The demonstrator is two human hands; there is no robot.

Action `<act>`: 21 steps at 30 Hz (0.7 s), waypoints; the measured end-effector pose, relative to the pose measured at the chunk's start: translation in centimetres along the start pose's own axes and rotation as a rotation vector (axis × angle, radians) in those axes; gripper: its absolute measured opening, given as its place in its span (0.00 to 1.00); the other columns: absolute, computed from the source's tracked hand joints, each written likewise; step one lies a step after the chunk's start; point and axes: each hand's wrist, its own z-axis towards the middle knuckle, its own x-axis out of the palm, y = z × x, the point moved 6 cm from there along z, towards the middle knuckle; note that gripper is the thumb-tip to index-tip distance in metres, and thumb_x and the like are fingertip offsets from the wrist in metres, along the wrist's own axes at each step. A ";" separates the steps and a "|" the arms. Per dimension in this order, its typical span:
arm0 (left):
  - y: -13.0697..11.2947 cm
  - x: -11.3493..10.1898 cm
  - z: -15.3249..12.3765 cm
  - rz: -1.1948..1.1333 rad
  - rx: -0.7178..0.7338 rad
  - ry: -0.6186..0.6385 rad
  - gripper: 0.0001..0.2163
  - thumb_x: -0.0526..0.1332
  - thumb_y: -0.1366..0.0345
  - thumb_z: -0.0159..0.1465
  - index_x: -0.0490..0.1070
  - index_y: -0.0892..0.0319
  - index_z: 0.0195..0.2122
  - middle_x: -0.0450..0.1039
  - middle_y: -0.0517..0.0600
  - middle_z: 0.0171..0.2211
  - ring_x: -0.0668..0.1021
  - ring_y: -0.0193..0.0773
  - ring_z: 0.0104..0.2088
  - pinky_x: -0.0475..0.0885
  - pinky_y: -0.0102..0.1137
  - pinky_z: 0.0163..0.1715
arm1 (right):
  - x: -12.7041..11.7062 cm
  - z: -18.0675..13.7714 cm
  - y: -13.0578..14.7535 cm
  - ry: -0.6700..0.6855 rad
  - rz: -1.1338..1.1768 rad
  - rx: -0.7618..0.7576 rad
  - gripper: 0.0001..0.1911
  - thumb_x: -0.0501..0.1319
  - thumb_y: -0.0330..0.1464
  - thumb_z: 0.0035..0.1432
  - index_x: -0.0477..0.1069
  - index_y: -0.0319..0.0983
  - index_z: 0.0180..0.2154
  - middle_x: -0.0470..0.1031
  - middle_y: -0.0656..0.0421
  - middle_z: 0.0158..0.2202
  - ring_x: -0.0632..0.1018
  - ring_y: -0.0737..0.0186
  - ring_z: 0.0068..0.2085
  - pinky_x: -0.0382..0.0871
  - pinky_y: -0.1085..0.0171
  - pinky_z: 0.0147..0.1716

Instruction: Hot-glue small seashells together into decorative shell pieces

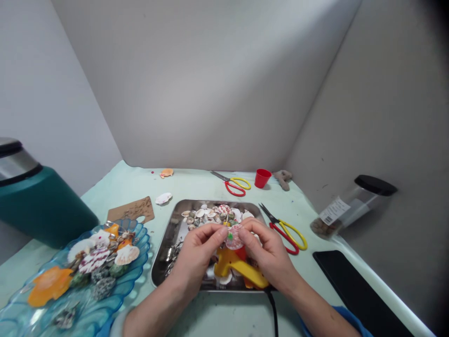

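Note:
A small pink-and-white scallop shell (234, 239) with a bright green spot on it is held up above the metal tray (159, 267). My left hand (197, 250) pinches its left side between thumb and forefinger. On the opposite side, the thumb and fingers of my right hand (269, 252) are closed on the same shell. Just below my hands, a yellow glue gun (245, 271) lies in the tray, its black cord (272, 309) running over the front edge. Many small seashells (206, 214) fill the back of the tray. My fingers partly cover the held shell.
A blue scalloped dish (138, 262) of shells and stones stands left, near a teal bottle (45, 206) and brown card (133, 210). Two pairs of scissors (233, 184) (286, 229), a red cup (262, 178), a clear jar (351, 208) and a black phone-like slab (358, 290) lie around.

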 end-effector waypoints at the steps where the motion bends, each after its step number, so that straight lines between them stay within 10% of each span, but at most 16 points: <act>1: 0.0 0.0 0.0 0.006 0.006 0.008 0.09 0.64 0.61 0.56 0.77 0.61 0.32 0.73 0.48 0.26 0.71 0.33 0.30 0.66 0.27 0.33 | 0.0 0.0 0.0 -0.004 -0.011 0.005 0.12 0.53 0.33 0.64 0.65 0.39 0.27 0.67 0.60 0.29 0.69 0.62 0.33 0.62 0.63 0.35; 21: -0.2 0.2 0.0 0.024 0.033 0.012 0.09 0.64 0.61 0.57 0.78 0.61 0.31 0.73 0.48 0.25 0.71 0.33 0.30 0.66 0.27 0.34 | -0.2 0.0 -0.3 -0.040 -0.015 -0.006 0.13 0.53 0.33 0.63 0.64 0.39 0.26 0.66 0.60 0.28 0.69 0.63 0.32 0.62 0.64 0.35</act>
